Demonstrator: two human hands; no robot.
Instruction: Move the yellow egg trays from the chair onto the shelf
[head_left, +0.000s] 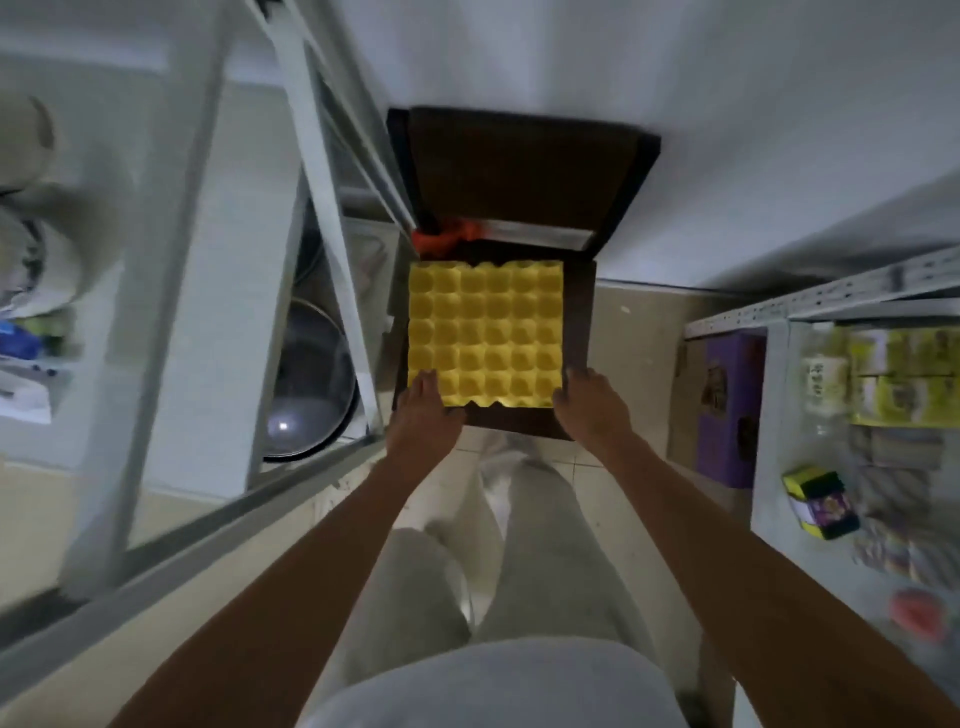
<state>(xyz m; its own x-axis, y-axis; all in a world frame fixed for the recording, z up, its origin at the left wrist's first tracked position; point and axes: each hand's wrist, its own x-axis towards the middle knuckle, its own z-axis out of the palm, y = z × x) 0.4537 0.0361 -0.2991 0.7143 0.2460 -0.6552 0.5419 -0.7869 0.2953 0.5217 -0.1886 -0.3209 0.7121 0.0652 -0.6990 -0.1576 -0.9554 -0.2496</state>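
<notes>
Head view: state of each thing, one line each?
Egg trays: on the chair seat, not yet lifted.
Chair: upright, against the wall.
Left hand: on the trays' near-left corner.
Right hand: at the near-right corner.
Shelf: stocked with boxes, blurred.

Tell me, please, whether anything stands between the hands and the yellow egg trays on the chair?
Nothing visible does. The left hand already touches the near left corner of the yellow egg trays and the right hand the near right corner, on the chair. An orange thing lies behind the trays, away from both hands.
</notes>
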